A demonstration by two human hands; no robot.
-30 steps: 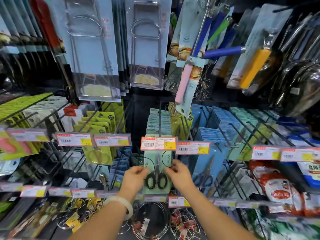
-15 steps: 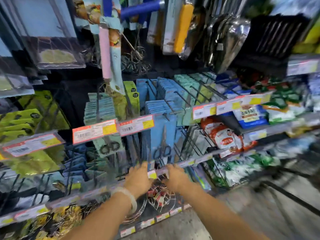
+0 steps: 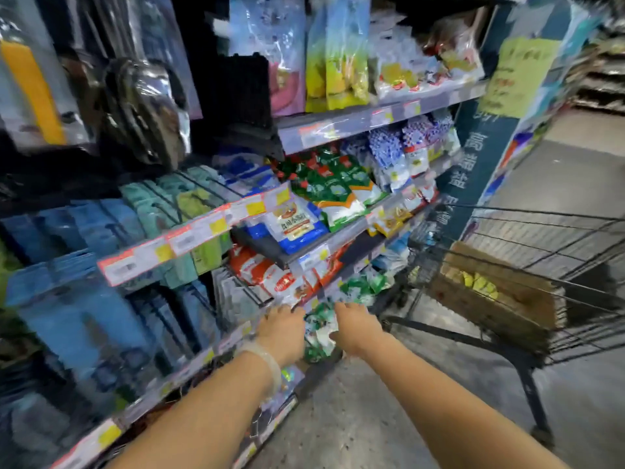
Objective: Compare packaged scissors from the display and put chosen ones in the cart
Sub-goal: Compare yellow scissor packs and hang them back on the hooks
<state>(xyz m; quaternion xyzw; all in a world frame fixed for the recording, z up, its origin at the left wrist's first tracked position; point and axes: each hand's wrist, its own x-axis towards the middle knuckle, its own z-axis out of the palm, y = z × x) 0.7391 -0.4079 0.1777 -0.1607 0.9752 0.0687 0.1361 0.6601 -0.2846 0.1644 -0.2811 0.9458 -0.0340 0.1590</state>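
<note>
The view is motion-blurred. Blue carded packs (image 3: 84,316) and teal ones (image 3: 148,211) hang on hooks at the left; I cannot make out scissors in them. My left hand (image 3: 284,330), with a pale bangle on its wrist, and my right hand (image 3: 355,328) reach forward side by side in front of the lowest shelves, backs up, fingers loosely bent. I see nothing held in either. Green-and-white packets (image 3: 318,336) show between them. The black wire cart (image 3: 507,231) stands to the right of my hands.
Shelves of bagged goods (image 3: 324,191) with price strips (image 3: 203,228) fill the centre. A brown cardboard box (image 3: 500,299) lies in the cart. A dark blue end post (image 3: 480,157) carries a yellow notice. Grey floor (image 3: 355,418) runs along the right.
The view has swung right, from the scissors hooks to the food shelves and the cart. My hands let go of the green scissors pack, which stayed on its hook, and moved rightward and lower.
</note>
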